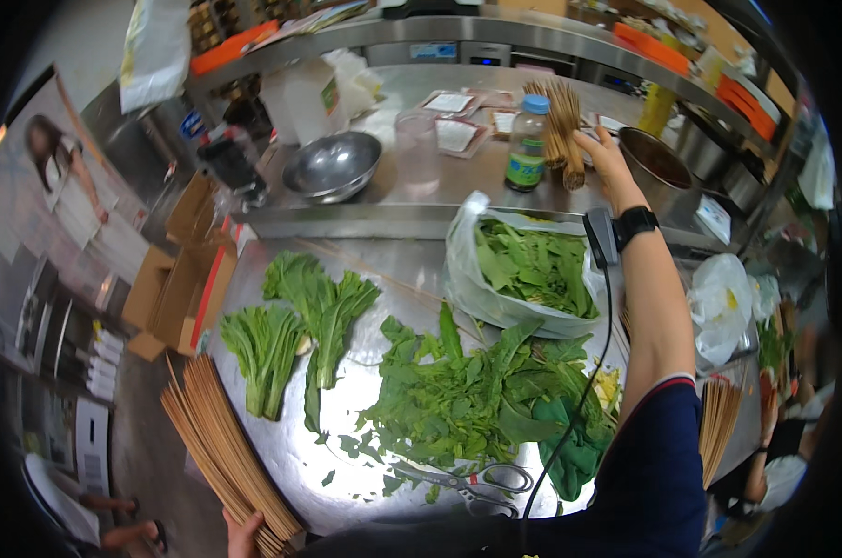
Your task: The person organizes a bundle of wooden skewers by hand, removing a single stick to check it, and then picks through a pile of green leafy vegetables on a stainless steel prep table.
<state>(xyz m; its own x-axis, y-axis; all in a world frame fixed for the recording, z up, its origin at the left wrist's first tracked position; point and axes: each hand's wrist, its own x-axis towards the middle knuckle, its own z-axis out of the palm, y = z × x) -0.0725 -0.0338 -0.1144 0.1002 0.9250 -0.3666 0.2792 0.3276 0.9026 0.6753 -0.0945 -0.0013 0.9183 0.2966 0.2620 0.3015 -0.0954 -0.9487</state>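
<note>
At the lower left, my left hand (244,533) grips the lower part of a thick bundle of bamboo skewers (227,446). My right hand (608,164) reaches across the steel counter to a second skewer bundle (565,122). One fingertip overlaps that bundle's side; whether the fingers close on it is not clear. Just left of it stands a glass bottle with a blue cap (527,157). Below my right forearm sits a plastic bag full of green leaves (532,268). Cut leafy greens (442,390) lie in a heap before me, with scissors (463,481) at the near edge.
Bunches of leafy greens (264,356) lie to the left. Behind are a steel bowl (334,167), a plastic jug (417,153) and a pot (655,159). A cable (585,390) hangs from my wrist device. An open cardboard box (177,286) stands left. Other people are at both sides.
</note>
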